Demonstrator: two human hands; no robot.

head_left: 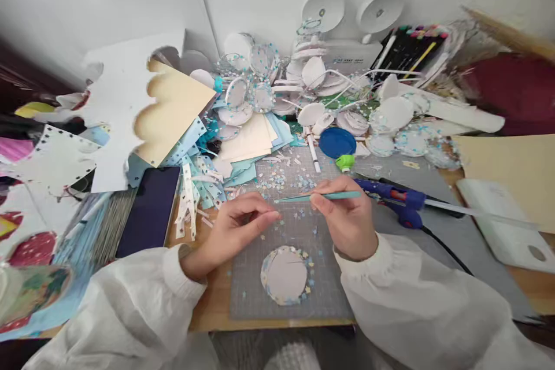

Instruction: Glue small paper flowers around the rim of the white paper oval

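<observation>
My right hand (347,217) grips a pair of teal tweezers (333,195), their tips pointing left. A tiny pale piece seems to sit at the tips, too small to make out. Just below those tips, my left hand (240,228) has its thumb and index finger drawn together; whatever may be between them is hidden. Nearer the table's front edge, a round white disc (286,274) ringed with small blue and yellow paper stars lies flat on the grey cutting mat (249,300). More loose paper stars (281,179) are scattered on the mat beyond my hands.
A blue glue gun (392,199) lies right of my right hand, its cord trailing forward. A phone (150,211) and patterned paper strips (187,202) are at left. Behind are a blue lid (337,143), a white marker (313,153) and piled white discs (312,72).
</observation>
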